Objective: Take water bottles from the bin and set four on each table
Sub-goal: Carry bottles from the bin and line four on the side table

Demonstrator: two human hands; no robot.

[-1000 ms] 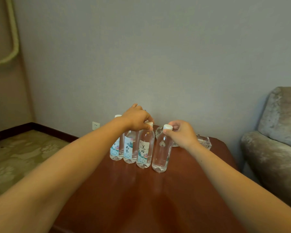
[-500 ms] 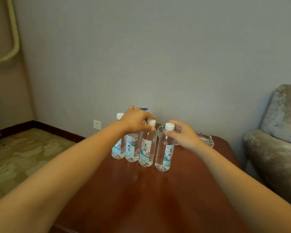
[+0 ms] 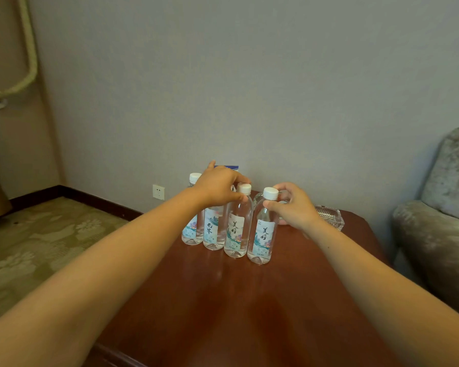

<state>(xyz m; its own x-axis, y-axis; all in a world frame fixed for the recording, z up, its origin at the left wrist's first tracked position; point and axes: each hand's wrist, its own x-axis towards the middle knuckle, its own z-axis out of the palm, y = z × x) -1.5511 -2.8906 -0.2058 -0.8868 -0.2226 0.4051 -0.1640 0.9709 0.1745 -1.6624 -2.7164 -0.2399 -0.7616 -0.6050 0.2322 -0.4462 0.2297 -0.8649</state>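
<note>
Fingers (image 3: 272,206) of right hand (image 3: 296,210) pinch neck of fourth bottle (image 3: 262,235), just under cap. Left hand (image 3: 217,189): thumb and forefinger close round neck of third bottle (image 3: 236,229), palm hiding top of second bottle (image 3: 212,231). First bottle (image 3: 192,230) untouched. Row of four upright, touching, near far edge of table (image 3: 223,300). Step likely final straightening. Quota here looks met; next move calls for gentle release, no toppling, then bin.

Four bottles (image 3: 261,239), one table (image 3: 249,300), one ashtray (image 3: 330,217)

The near half of the table (image 3: 223,300) lies bare for me to reach across, but four bottles (image 3: 235,229) stand in a tight row ahead, a glass ashtray (image 3: 329,217) and the wall (image 3: 276,102) behind.
</note>
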